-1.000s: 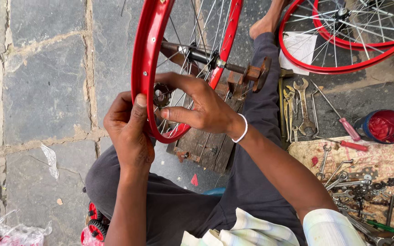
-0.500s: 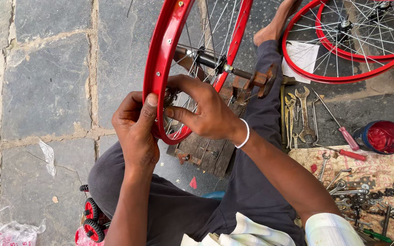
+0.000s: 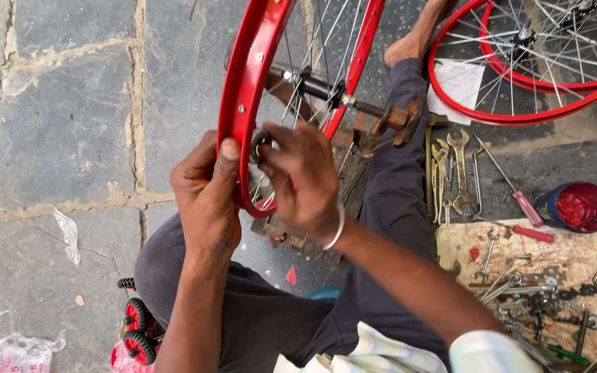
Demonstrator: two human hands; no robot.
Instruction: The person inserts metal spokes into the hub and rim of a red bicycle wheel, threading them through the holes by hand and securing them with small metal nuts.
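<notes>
A red bicycle wheel rim [image 3: 243, 90] with silver spokes stands upright on a wooden truing stand [image 3: 374, 124] between my knees. My left hand [image 3: 205, 197] grips the rim's lower edge, thumb pressed on the outer red face. My right hand [image 3: 302, 183], a white bangle on its wrist, reaches inside the rim and pinches a small round dark tool [image 3: 258, 145] against a spoke end. The tool is mostly covered by my fingers. The axle and hub [image 3: 316, 88] sit above my hands.
Two more red wheels [image 3: 519, 114] lie at the top right. Spanners [image 3: 459, 173], a red-handled screwdriver [image 3: 516, 190] and a red-filled tin [image 3: 578, 206] lie right of my leg. A cloth with several small tools [image 3: 540, 283] lies below them. Stone paving [image 3: 63, 131] on the left.
My view has shifted so the wheel and hands sit lower and more to the right. My right hand has curled tighter over the tool at the rim; the left hand keeps its grip.
</notes>
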